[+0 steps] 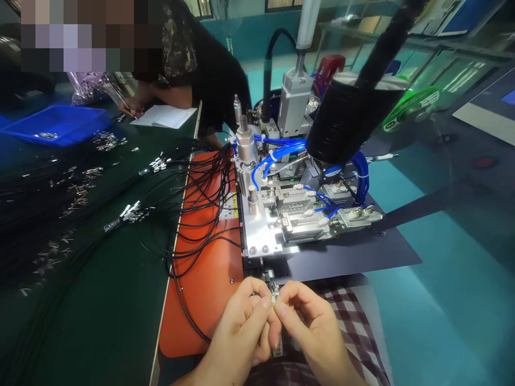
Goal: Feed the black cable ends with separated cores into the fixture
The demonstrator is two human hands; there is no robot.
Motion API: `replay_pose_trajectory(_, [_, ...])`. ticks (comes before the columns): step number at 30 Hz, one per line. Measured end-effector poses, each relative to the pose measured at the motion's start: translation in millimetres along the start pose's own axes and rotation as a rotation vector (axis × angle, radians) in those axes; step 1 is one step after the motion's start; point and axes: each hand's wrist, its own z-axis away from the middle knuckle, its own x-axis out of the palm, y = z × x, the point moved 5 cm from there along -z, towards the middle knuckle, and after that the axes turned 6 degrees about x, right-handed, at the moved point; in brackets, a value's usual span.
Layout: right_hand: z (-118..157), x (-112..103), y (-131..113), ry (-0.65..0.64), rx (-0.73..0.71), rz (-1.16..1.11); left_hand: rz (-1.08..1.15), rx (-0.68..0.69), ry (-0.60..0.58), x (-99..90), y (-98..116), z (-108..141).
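Note:
My left hand [248,321] and my right hand [309,316] meet fingertip to fingertip in front of the machine, both closed in a pinch. Whatever lies between the fingers is too small and hidden to name. Just beyond the fingertips is a small metal part [274,289] at the machine's near end. A black cable [185,308] runs down over the orange base plate [201,268] and disappears behind my left hand; whether I hold it cannot be seen. Ahead stands the metal machine [257,230], with cylinders and blue air tubes [281,150].
Black cables with metal ends [129,212] lie bundled on the dark green table [116,300] at left. Further back are a blue tray [60,126] and a person writing in a notebook [163,116]. A black lamp-like cylinder [350,118] hangs over the machine, near a green reel [418,107].

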Motion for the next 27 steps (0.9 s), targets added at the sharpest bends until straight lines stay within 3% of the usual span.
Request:
replay_pose_trajectory(8, [0,-12,-5,-0.035,0.046,0.068,-0.049,-0.025,-0.018,0.9,2,-1])
replay_pose_trajectory(16, [3,-11,-22,0.014,-0.2,0.356,-0.056,-0.03,-0.036,3.1,3,1])
replay_pose_trajectory(19, [4,-11,-25,-0.012,-0.212,0.427,-0.03,-0.015,-0.053,2.1,4,0])
replay_pose_trajectory(22, [4,-11,-23,-0.034,-0.158,0.352,-0.072,0.021,-0.032,-1.6,6,1])
replay_pose_trajectory(24, [2,-11,-18,-0.046,-0.094,0.272,-0.185,0.072,0.019,-5.9,9,2])
replay_pose_trajectory(27, [0,-8,-7,-0.095,0.024,0.158,-0.504,0.338,0.061,-7.6,24,6])
